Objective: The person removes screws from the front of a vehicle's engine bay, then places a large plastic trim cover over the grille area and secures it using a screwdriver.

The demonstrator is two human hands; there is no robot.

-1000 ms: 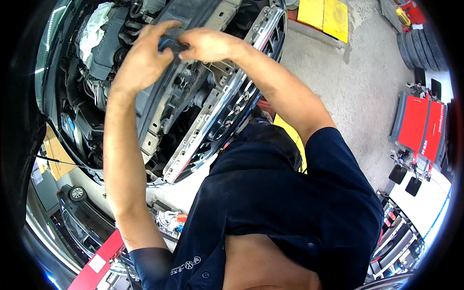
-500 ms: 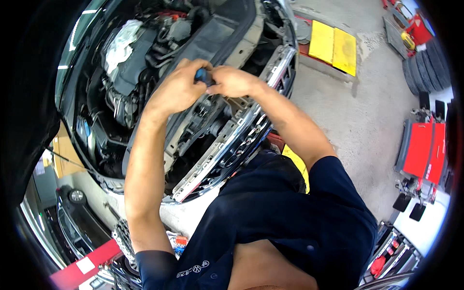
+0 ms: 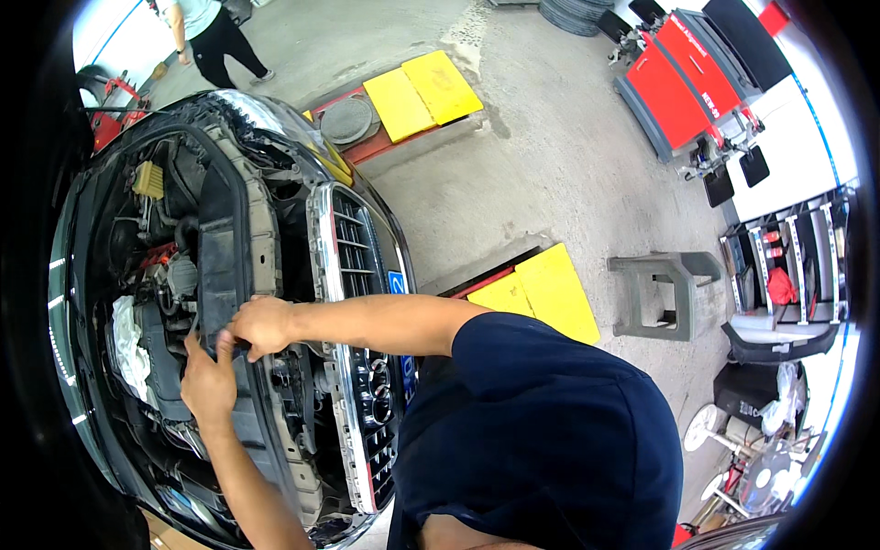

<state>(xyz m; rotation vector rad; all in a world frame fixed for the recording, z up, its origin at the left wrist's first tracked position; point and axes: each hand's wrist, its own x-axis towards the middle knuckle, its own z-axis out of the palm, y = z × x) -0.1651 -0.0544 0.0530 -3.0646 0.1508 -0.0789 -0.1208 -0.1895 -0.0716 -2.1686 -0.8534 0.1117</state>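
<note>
The right hand (image 3: 263, 327) is curling narrowly around a small dark piece (image 3: 240, 348), which is sitting between both hands, over the black cover (image 3: 220, 252). The left hand (image 3: 210, 385) is spreading its thumb and forefinger just beside it; whether it is gripping anything, I cannot tell. A white cloth (image 3: 131, 350) is lying on the engine (image 3: 165, 367), left of the hands, and the grille (image 3: 355, 246) is standing to their right.

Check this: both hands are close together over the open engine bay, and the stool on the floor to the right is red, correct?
Not quite: the stool is grey, not red, as the head view shows. It does stand on the floor to the right, and the left hand and right hand are close together over the open engine bay.
</note>
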